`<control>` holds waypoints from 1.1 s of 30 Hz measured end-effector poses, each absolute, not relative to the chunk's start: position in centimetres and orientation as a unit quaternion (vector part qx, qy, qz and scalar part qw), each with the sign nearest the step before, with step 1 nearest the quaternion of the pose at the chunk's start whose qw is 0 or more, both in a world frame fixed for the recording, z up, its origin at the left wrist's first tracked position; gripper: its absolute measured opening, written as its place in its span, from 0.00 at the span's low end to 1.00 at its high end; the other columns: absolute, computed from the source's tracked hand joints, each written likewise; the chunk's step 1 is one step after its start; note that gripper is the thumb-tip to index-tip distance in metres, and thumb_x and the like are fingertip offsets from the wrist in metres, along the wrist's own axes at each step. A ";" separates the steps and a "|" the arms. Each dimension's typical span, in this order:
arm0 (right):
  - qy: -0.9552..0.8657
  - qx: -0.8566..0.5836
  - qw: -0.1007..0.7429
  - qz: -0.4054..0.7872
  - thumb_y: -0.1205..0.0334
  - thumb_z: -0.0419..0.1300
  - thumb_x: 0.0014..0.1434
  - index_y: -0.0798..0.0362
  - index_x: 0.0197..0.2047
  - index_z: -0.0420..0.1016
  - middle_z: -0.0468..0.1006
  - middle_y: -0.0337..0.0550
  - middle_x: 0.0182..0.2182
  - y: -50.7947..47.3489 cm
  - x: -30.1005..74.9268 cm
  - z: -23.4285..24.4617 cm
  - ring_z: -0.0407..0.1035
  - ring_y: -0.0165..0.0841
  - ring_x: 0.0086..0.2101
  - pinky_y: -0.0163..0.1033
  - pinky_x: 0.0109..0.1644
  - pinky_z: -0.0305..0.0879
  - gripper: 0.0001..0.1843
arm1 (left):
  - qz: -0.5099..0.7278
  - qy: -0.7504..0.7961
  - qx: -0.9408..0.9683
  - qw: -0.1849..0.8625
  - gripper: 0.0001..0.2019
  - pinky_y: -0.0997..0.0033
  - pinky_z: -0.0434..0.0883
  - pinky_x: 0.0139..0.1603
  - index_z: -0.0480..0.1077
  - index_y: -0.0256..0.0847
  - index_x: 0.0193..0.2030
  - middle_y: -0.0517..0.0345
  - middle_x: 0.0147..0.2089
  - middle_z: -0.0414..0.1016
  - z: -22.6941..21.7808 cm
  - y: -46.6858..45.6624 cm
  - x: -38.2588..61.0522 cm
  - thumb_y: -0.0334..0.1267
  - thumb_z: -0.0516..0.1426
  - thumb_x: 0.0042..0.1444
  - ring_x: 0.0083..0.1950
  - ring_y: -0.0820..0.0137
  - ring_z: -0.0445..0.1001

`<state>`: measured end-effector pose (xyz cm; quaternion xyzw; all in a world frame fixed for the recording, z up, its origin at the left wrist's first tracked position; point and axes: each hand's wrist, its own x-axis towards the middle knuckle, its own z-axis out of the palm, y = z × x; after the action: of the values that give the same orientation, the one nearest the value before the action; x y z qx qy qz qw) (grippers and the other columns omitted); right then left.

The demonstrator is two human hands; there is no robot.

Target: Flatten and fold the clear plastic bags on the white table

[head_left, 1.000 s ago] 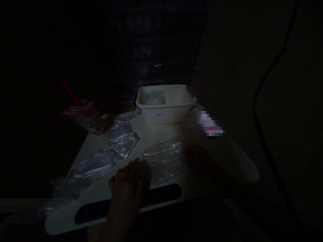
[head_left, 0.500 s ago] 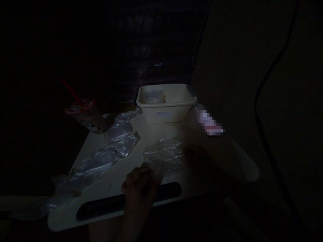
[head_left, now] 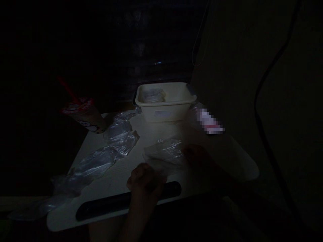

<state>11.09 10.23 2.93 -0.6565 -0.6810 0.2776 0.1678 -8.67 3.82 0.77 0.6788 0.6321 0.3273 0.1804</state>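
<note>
The scene is very dark. A clear plastic bag (head_left: 163,151) lies crumpled on the white table, stretched between my two hands. My left hand (head_left: 146,178) is closed, its fingers curled at the near left end of the bag, gripping that film. At the bag's right side, my right hand (head_left: 195,154) sits in deep shadow with its fingertips pressed together on the plastic. What lies under the fingers of both hands is hidden.
A long strip of clear plastic bags (head_left: 98,163) runs down the table's left side. Behind stands a cream plastic bin (head_left: 165,111) with plastic packets inside. A drink cup (head_left: 88,117) with a red straw is at back left. A black bar (head_left: 103,206) lines the white table's (head_left: 63,215) front edge.
My left hand has shifted slightly right and turned, and the film beside its fingers shows less. My right hand stays in nearly the same place on the bag.
</note>
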 end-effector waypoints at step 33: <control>-0.695 -0.657 0.149 0.251 0.59 0.45 0.53 0.55 0.23 0.64 0.68 0.40 0.21 10.1 11.0 3.2 0.61 0.27 0.24 0.32 0.26 0.52 0.14 | 0.324 0.578 0.722 0.199 0.07 0.52 0.60 0.49 0.66 0.43 0.22 0.55 0.49 0.66 2.2 2.7 -11.4 0.35 0.51 0.46 0.55 0.61 0.58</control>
<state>11.02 10.09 3.21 -0.6570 -0.6950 0.2513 0.1488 -11.45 2.74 2.22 0.7217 0.5782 0.3245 0.1987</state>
